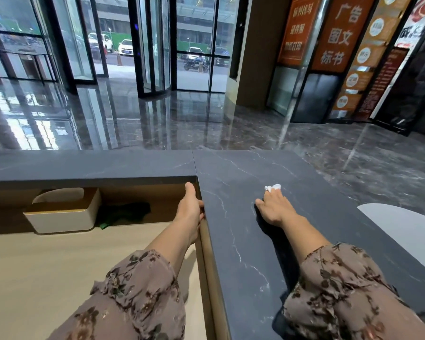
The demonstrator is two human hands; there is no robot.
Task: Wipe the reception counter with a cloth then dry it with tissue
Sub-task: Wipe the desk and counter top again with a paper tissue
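Looked well into the drying stage, wiping apparently over, with the dark cloth [127, 212] lying left of centre on the lower desk [59, 266], the right hand [274, 207] holding wadded white tissue [273, 187] against the counter [231, 217] right of centre, the left hand [190, 209] gripping its inner edge.

Both arms reach forward, bare from mid-forearm, each in a loose brown floral sleeve [142, 290] bunched towards the elbow. The left hand [190, 207] is turned on edge, thumb stretched forward, fingers curled over the inner lip of the dark grey veined stone counter [231, 241]. The right arm stretches further out, wrist low and palm down. The right hand [274, 207] has its thumb splayed to the left and its fingers bent over a crumpled white tissue [273, 187], which pokes out past the fingertips.
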